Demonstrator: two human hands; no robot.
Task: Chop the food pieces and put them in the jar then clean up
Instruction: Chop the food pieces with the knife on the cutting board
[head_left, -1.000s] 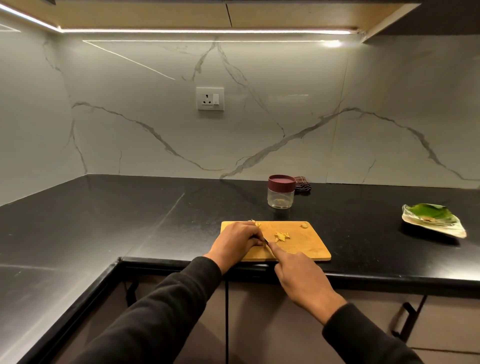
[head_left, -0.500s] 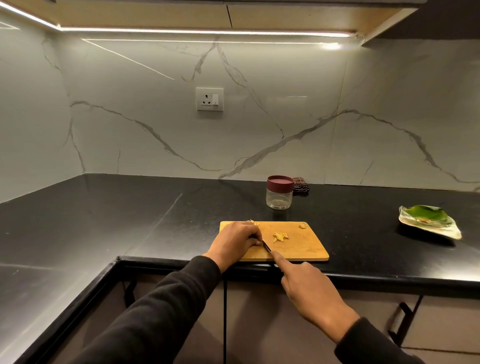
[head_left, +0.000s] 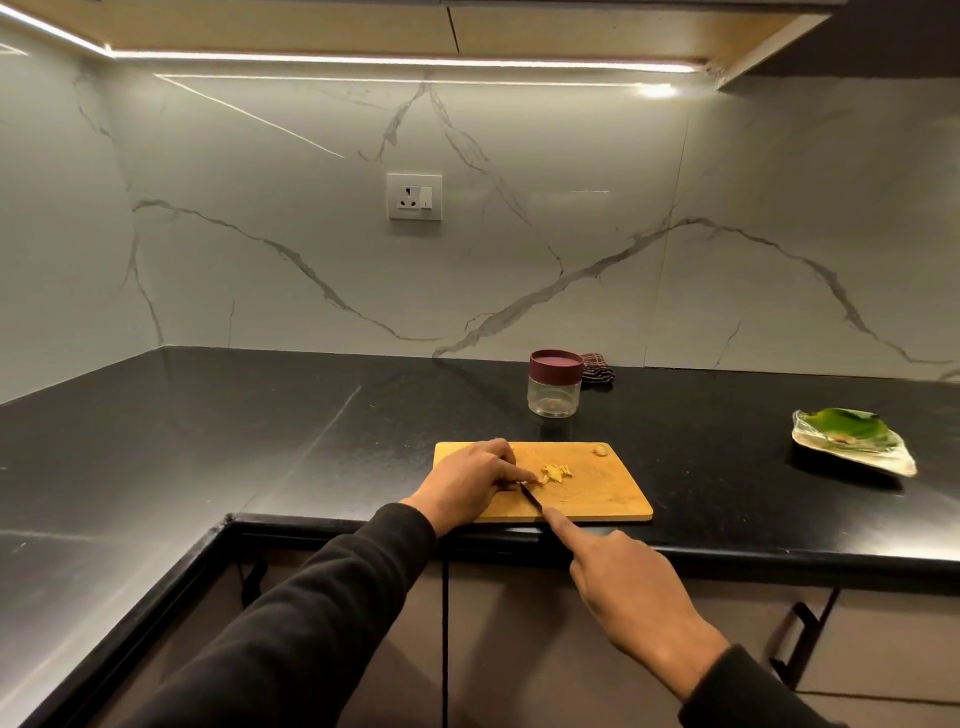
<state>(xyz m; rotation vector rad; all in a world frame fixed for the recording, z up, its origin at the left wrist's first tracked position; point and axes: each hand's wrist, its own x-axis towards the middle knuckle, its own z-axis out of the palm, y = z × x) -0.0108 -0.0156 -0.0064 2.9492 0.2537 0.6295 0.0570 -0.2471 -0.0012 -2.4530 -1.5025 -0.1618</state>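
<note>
Chopping looks partly done — a small heap of yellow food pieces (head_left: 556, 473) lies mid-way on the wooden cutting board (head_left: 597, 499), one more bit (head_left: 600, 449) sits alone near the far edge, and the jar (head_left: 554, 383) behind the board is lidded, nearly empty. Filling it and cleaning up remain, I'd judge. The left hand (head_left: 470, 480) curls its fingers down, tips touching the heap's near-left side. The right hand (head_left: 623, 587) grips the knife (head_left: 532, 499), forefinger stretched along its spine, blade tip just beside those fingertips.
</note>
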